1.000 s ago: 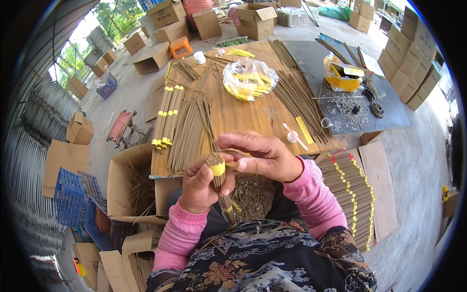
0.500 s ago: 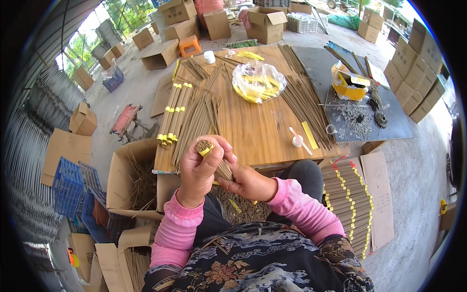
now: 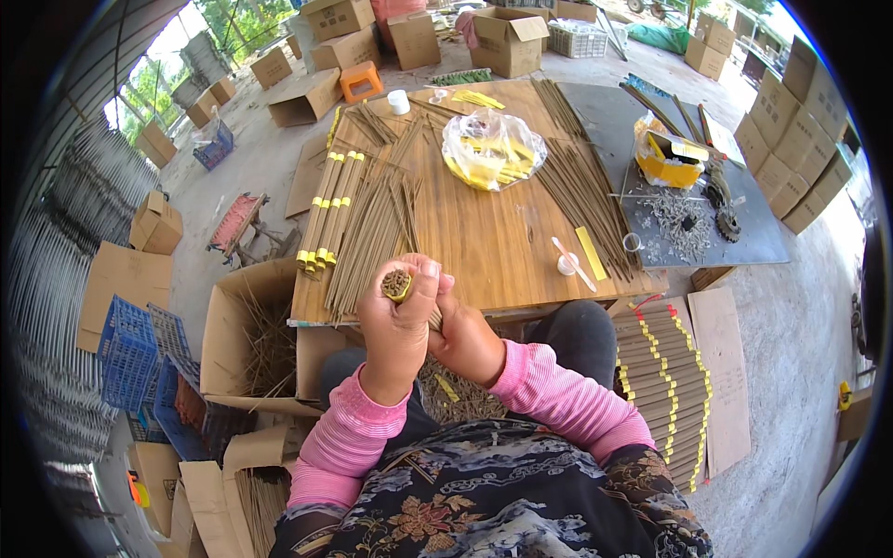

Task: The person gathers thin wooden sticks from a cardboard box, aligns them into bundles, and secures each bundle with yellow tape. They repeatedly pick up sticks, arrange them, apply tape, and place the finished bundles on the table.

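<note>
Above the table's near edge, my left hand [image 3: 395,325] is wrapped around a bundle of incense sticks [image 3: 396,283]. Its round brown end points up, with a yellow paper band near the top. Lower on the same bundle, my right hand [image 3: 468,342] is closed around the sticks, hiding most of their length. Loose incense sticks [image 3: 372,244] lie on the wooden table [image 3: 484,242] just beyond my hands. To their left rest several banded bundles [image 3: 327,209]. A yellow paper strip [image 3: 590,253] lies at the right, beside a small white pot with a spatula [image 3: 577,267].
A clear plastic bag [image 3: 493,153] of yellow strips sits mid-table. More loose sticks [image 3: 591,200] lie right of it, near a grey board [image 3: 753,232]. An open carton [image 3: 251,339] stands at my left; many banded bundles [image 3: 662,391] lie on cardboard at my right.
Both hands have drawn closer together and shifted slightly, still around the bundle. The bundle's top end has tilted more toward me. My right hand is now more tightly closed around it.
</note>
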{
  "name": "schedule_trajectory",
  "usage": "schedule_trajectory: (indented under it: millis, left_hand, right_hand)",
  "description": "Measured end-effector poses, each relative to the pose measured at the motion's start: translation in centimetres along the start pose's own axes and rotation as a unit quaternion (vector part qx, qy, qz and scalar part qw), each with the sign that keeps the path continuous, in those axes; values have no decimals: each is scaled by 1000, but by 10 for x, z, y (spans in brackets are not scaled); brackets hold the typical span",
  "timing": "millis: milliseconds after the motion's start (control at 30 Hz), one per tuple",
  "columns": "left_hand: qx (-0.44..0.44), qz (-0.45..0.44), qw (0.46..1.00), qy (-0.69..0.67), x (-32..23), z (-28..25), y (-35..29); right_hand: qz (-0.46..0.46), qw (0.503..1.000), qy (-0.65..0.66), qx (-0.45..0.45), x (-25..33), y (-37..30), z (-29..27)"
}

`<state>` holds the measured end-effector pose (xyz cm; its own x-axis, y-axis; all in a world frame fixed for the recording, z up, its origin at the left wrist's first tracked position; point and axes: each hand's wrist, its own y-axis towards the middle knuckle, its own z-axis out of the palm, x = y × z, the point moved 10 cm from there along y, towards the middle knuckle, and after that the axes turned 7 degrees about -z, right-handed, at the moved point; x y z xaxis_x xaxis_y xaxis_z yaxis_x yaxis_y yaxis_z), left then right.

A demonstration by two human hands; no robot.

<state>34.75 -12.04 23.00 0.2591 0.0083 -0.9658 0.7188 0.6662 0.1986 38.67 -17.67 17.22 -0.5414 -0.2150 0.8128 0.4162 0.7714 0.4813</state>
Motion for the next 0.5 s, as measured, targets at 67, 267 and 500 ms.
schedule_trajectory:
  millis: [67, 267, 500]
  left_hand:
    - [-38, -4, 999, 20, 1, -5, -2]
    - [268, -21, 959, -91, -9, 32, -9]
    - [32, 17, 998, 48, -1, 8, -4]
  right_hand:
    - [-32, 999, 5, -12, 4, 2, 0]
    - [-57, 950, 275, 135, 16, 6, 21]
    - [-104, 991, 12, -79, 6, -2, -7]
